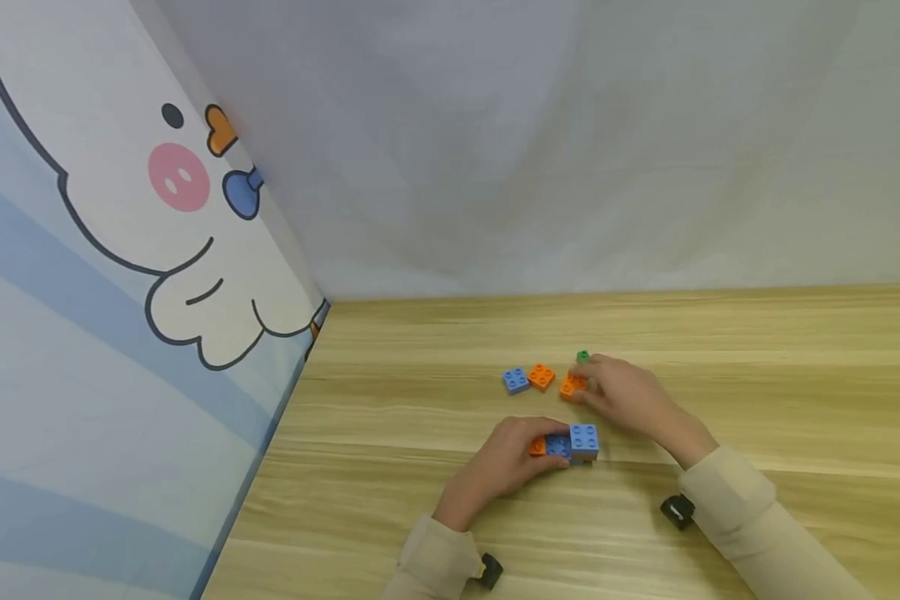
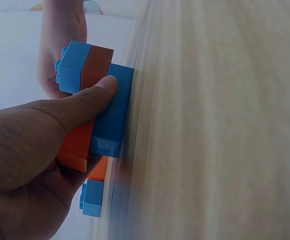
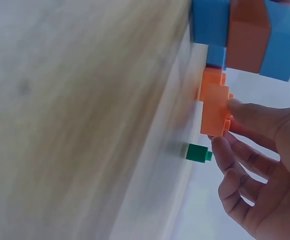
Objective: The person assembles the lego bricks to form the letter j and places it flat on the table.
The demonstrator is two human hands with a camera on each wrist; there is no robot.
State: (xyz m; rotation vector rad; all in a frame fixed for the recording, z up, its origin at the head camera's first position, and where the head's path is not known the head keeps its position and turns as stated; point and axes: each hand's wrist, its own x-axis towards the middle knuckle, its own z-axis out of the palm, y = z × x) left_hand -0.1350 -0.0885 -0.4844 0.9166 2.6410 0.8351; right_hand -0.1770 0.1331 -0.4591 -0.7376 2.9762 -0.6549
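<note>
My left hand (image 1: 501, 460) grips a joined block of blue and orange toy bricks (image 1: 583, 442) on the table. In the left wrist view, the thumb (image 2: 92, 100) lies along its side; a blue brick (image 2: 113, 117) forms the bottom, with orange above it and a blue brick (image 2: 74, 67) topping one end. Just beyond, my right hand (image 1: 632, 398) pinches a loose orange brick (image 3: 215, 110) between thumb and fingers. Whether that brick still touches the table I cannot tell. A small green brick (image 1: 582, 357) stands close behind the right fingertips.
To the left of the pinched brick, a blue brick (image 1: 515, 381) and another orange brick (image 1: 542, 377) lie side by side, studs up. The wooden table (image 1: 390, 358) ends at a pale curtain (image 1: 532, 167) behind. A wall with cartoon print (image 1: 112, 233) borders the left side.
</note>
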